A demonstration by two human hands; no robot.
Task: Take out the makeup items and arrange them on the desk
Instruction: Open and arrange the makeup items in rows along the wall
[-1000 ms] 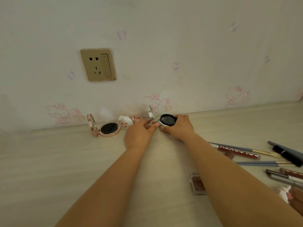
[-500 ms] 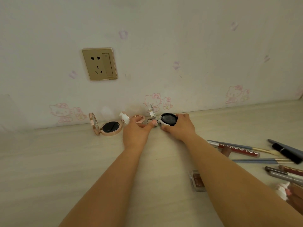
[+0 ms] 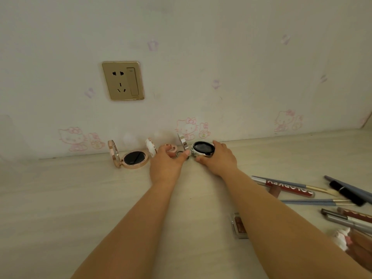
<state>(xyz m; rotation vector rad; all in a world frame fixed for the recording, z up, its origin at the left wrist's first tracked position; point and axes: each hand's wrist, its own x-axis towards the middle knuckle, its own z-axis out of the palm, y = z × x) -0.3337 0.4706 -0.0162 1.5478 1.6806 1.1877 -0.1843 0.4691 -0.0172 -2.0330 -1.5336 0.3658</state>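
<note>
At the counter's (image 3: 60, 198) back edge, our right hand (image 3: 218, 160) grips a silver compact (image 3: 202, 149), lid upright; left hand (image 3: 167, 164) pinches its hinge beside a rose-gold compact (image 3: 133, 159).

Pale desk (image 3: 60, 208) under compacts (image 3: 134, 158), pencils (image 3: 314, 202).

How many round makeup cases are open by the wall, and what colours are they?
Rose gold case: 1
White and pink case: 1
Silver case: 1, gripped by the right hand
Total: 3
The left hand lies between the last two.
</note>
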